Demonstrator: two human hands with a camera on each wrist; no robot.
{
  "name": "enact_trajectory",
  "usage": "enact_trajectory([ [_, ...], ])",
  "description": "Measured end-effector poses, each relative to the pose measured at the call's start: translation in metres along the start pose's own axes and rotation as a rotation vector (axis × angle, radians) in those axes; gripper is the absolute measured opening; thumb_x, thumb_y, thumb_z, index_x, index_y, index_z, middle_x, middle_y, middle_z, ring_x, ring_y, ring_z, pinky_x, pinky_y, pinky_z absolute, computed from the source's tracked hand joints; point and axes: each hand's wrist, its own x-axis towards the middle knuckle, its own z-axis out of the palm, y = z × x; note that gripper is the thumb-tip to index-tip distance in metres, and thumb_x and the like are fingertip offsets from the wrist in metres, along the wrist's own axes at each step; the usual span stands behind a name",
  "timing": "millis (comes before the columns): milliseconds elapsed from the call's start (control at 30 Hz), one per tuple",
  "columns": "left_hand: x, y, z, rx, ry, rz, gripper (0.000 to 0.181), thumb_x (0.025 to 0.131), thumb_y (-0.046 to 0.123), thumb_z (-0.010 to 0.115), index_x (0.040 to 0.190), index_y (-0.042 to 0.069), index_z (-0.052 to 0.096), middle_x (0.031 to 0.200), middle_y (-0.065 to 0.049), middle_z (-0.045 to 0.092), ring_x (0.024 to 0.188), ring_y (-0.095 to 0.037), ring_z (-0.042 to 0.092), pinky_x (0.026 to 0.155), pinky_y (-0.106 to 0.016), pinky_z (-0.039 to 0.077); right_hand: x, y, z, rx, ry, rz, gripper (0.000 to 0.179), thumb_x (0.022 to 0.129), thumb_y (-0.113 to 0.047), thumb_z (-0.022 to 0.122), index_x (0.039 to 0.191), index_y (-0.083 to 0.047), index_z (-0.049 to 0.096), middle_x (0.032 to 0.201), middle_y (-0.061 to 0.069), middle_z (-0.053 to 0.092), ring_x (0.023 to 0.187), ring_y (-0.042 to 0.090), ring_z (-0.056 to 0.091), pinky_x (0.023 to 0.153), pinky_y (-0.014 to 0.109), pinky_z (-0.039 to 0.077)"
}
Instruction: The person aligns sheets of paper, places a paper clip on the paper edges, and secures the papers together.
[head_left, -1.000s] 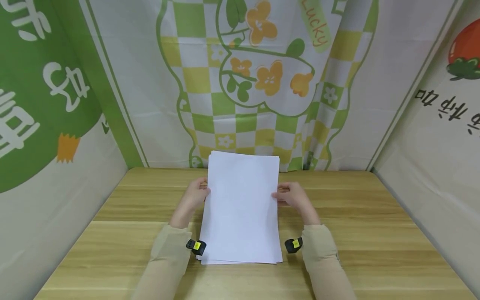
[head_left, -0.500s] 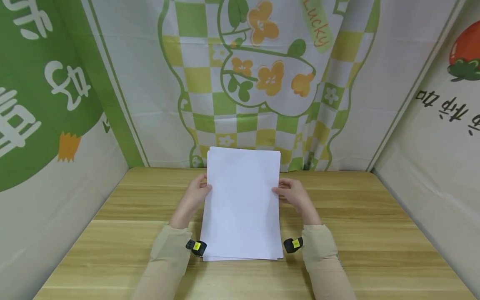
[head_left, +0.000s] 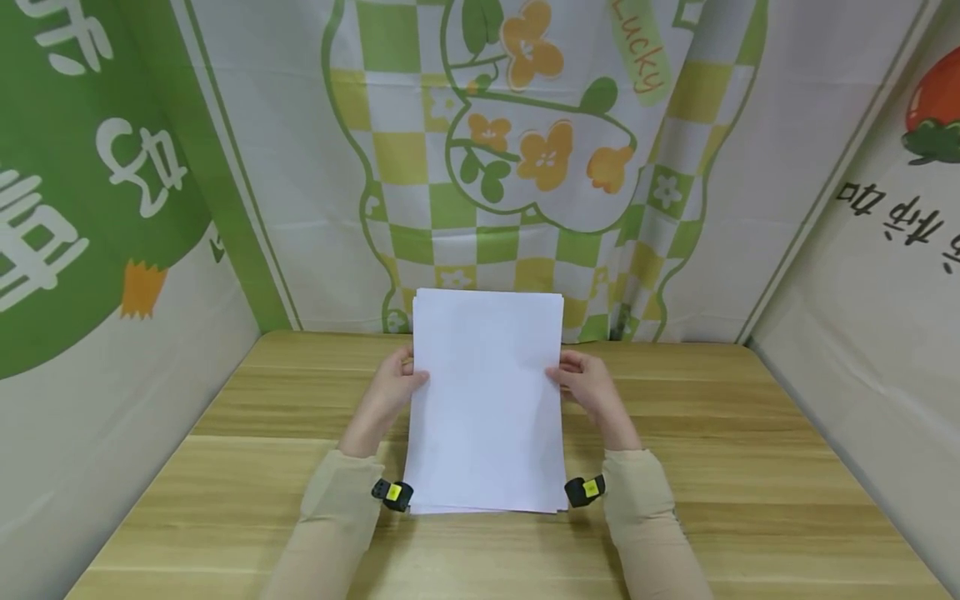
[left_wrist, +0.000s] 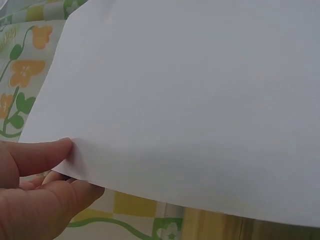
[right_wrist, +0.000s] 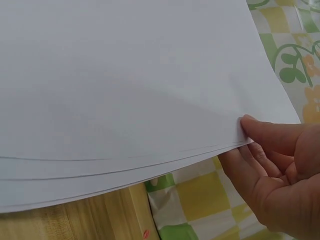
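Several white paper sheets (head_left: 486,408), slightly out of line with each other, are held up over the table by both hands. My left hand (head_left: 390,383) pinches the left edge, thumb on top and fingers behind. On the right edge, my right hand (head_left: 588,383) pinches the sheets the same way. The left wrist view shows the left thumb pressing the top sheet (left_wrist: 190,100) near a corner. In the right wrist view, uneven sheet edges (right_wrist: 100,170) fan apart along the near side, and the right fingers curl underneath.
A wooden table (head_left: 247,483) lies below. Behind it hangs a curtain (head_left: 495,242) with a green and yellow checked print. Printed cloth walls stand at the left (head_left: 150,417) and right (head_left: 847,350) sides. Each sleeve carries a small black device (head_left: 393,494) with a yellow mark.
The sheets have risen a little, their far edge moving up and their near edge lifting in the head view. Both hands keep their pinch, and the head view has shifted slightly.
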Motion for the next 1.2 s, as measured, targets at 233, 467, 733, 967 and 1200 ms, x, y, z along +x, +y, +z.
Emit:
enact_trajectory([
  [233, 0.001, 0.004, 0.002, 0.009, 0.039, 0.026, 0.047, 0.093, -0.004, 0.046, 0.139, -0.010, 0.035, 0.125, -0.032, 0.054, 0.117, -0.037, 0.053, 0.104, -0.046, 0.040, -0.002, -0.005, 0.000, 0.020, 0.003, -0.032, 0.035, 0.093, -0.009, 0.059, 0.126, -0.001, 0.056, 0.119, 0.016, 0.063, 0.087, 0.008, 0.060, 0.079, 0.029, 0.052],
  [467, 0.002, 0.008, 0.004, -0.035, 0.083, 0.055, 0.044, 0.093, -0.005, 0.047, 0.136, -0.010, 0.040, 0.126, -0.033, 0.053, 0.116, -0.035, 0.053, 0.103, -0.046, 0.040, -0.005, -0.009, -0.001, 0.035, -0.010, -0.078, 0.033, 0.094, -0.010, 0.058, 0.125, 0.000, 0.056, 0.120, 0.019, 0.063, 0.093, 0.014, 0.062, 0.087, 0.038, 0.052],
  [733, -0.001, 0.018, 0.007, -0.046, 0.132, 0.098, 0.044, 0.090, -0.007, 0.049, 0.134, -0.007, 0.044, 0.123, -0.031, 0.056, 0.106, -0.027, 0.057, 0.094, -0.033, 0.045, -0.010, -0.018, -0.002, 0.062, -0.002, -0.112, 0.032, 0.094, -0.010, 0.058, 0.124, 0.001, 0.055, 0.118, 0.018, 0.062, 0.093, 0.013, 0.061, 0.084, 0.032, 0.054],
  [967, -0.005, 0.026, 0.008, -0.022, 0.166, 0.143, 0.044, 0.090, -0.007, 0.050, 0.134, -0.007, 0.044, 0.123, -0.030, 0.057, 0.108, -0.028, 0.057, 0.090, -0.027, 0.046, -0.014, -0.024, -0.003, 0.113, -0.004, -0.161, 0.033, 0.093, -0.009, 0.059, 0.123, 0.004, 0.054, 0.109, 0.012, 0.066, 0.090, 0.010, 0.062, 0.084, 0.033, 0.053],
  [1200, -0.005, 0.029, 0.009, -0.021, 0.188, 0.132, 0.043, 0.092, -0.004, 0.052, 0.135, -0.004, 0.046, 0.123, -0.027, 0.058, 0.110, -0.028, 0.056, 0.092, -0.030, 0.045, -0.015, -0.027, -0.003, 0.132, 0.014, -0.161, 0.032, 0.092, -0.007, 0.060, 0.122, 0.004, 0.055, 0.103, 0.008, 0.066, 0.087, 0.009, 0.062, 0.080, 0.030, 0.053],
])
